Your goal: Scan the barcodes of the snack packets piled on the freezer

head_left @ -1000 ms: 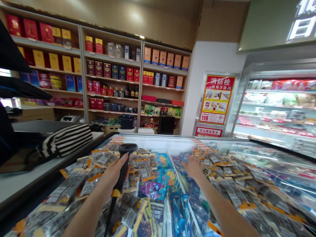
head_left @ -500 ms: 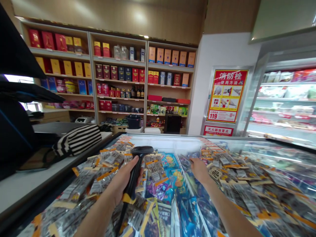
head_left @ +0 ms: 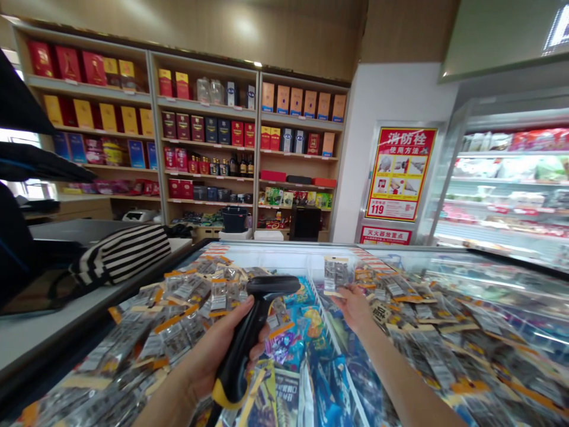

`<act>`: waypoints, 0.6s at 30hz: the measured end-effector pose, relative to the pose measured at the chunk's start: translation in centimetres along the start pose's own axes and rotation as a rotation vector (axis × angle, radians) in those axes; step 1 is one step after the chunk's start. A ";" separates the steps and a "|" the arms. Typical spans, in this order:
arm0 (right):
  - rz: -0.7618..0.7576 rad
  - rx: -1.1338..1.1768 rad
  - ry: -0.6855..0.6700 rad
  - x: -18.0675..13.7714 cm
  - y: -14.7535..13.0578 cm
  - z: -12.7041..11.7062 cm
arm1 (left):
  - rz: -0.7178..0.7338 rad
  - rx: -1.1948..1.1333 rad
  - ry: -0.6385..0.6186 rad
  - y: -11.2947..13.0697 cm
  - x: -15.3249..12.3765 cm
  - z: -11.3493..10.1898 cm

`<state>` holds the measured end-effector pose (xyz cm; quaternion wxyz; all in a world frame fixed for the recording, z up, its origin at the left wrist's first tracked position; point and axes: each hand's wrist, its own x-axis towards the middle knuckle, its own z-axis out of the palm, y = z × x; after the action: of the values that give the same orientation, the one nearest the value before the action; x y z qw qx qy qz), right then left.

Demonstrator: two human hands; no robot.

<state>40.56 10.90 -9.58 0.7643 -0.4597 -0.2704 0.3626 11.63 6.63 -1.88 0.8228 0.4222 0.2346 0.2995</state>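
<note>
My left hand (head_left: pixel 222 350) is wrapped round the handle of a black and yellow barcode scanner (head_left: pixel 249 332), its head pointing right above the freezer. In my right hand (head_left: pixel 353 305) the fingers pinch the lower edge of a small clear packet (head_left: pixel 336 274), held upright with its printed face towards me. The packet's contents are too blurred to name. Around both hands lie several similar packets with orange and cream edges, one heap on the left (head_left: pixel 173 332) and another on the right (head_left: pixel 444 332). Blue ice-cream-like bags (head_left: pixel 326 379) fill the middle, beside a white wire divider (head_left: pixel 331 326).
The chest freezer's dark rim (head_left: pixel 102 332) runs along the left, beside a counter with a black-and-white striped bag (head_left: pixel 124 255). Shelves of boxes (head_left: pixel 204 130) stand behind. A red fire hydrant sign (head_left: pixel 400 172) hangs on the wall, and a lit display fridge (head_left: pixel 511 184) stands right.
My right hand has brought up a small packet, now upright in its fingers. The scanner has risen slightly and turned, its head nearer and further right. The view has shifted a little to the right.
</note>
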 end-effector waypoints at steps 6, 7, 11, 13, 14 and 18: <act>0.001 0.008 0.009 -0.3 0.1 0.4 | 0.006 -0.057 -0.046 0.1 -0.3 0.3; 0.003 0.015 0.015 -0.3 0.1 0.4 | 0.011 -0.062 -0.053 0.1 -0.3 0.4; 0.006 0.019 0.016 -0.5 0.3 0.6 | 0.023 -0.052 -0.060 0.0 -0.3 0.5; 0.000 0.008 0.023 -0.6 0.3 0.7 | 0.028 -0.049 -0.058 -0.1 -0.3 0.5; -0.007 0.002 0.028 -0.7 0.3 0.7 | 0.030 -0.050 -0.057 -0.1 -0.3 0.5; -0.020 -0.016 0.036 -0.9 0.2 0.9 | 0.053 -0.050 -0.062 0.1 -0.4 0.6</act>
<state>39.31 10.71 -9.42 0.7688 -0.4695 -0.2640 0.3447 11.67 6.09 -1.45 0.8318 0.4165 0.1903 0.3138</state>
